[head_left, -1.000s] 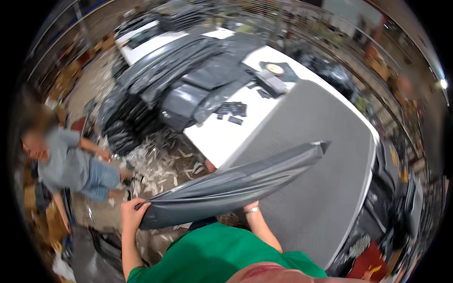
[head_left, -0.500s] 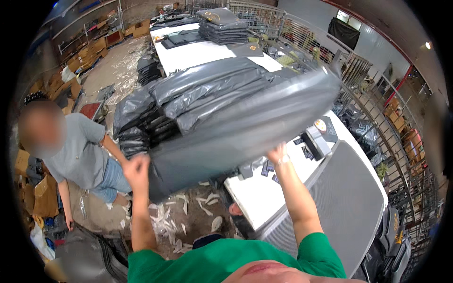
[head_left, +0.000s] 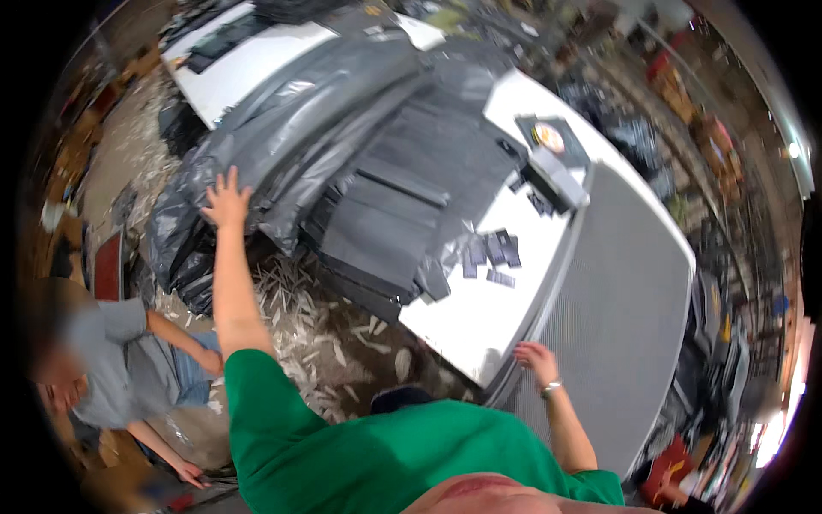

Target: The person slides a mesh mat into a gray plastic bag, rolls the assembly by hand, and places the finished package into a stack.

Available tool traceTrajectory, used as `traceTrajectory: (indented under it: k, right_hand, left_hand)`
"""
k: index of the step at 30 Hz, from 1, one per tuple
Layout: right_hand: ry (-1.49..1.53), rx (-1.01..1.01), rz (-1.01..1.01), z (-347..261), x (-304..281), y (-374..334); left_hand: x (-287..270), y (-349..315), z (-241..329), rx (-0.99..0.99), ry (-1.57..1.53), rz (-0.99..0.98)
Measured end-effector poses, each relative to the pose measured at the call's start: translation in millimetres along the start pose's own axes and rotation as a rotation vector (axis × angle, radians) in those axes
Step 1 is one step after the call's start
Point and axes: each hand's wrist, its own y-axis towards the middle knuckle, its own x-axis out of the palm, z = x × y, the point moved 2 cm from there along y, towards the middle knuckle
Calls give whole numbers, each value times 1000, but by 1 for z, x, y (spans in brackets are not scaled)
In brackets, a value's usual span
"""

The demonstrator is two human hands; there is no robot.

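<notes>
Head view: hands off the grey bags

White surface [head_left: 479, 330] w/ grey mat [head_left: 629, 283] is carrying a big heap of grey plastic bags [head_left: 342, 111], spilling over its edge twd the floor. Left hand [head_left: 226, 199] is resting on the heap, fingers spread, gripping nothing. Right hand [head_left: 538, 361] is lying loose on the surface's near corner. Small dark labels [head_left: 495, 254] are lying nearby.

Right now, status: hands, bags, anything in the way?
Left hand open, flat on the grey bag pile. Right hand open, resting at the white table edge. Second person crouched at left.
</notes>
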Motion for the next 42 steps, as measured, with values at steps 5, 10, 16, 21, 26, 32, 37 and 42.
traceTrajectory:
  k: [5, 10, 16, 21, 26, 32, 37, 42]
  right_hand:
    - [-284, 57, 667, 133, -98, -126]
    - [-896, 353, 618, 166, -19, -149]
    - [-814, 204, 539, 149, -35, -158]
    - [-826, 114, 570, 161, -30, -167]
    - [-824, 108, 581, 164, -26, -165]
    - [-830, 104, 558, 156, -31, -161]
    - [-816, 37, 484, 167, -46, -161]
    - [-799, 84, 462, 205, -56, -166]
  left_hand:
    - [-4, 1, 34, 126, 209, 216]
    - [-36, -165, 239, 767, -777, -22]
    - [-4, -271, 354, 1070, -536, 22]
    - [8, -173, 295, 571, 56, 124]
    - [53, -131, 254, 576, -8, 23]
    - [23, -166, 286, 786, -253, 6]
    - [6, -113, 228, 475, -276, 154]
    - [54, -85, 99, -290, -302, -46]
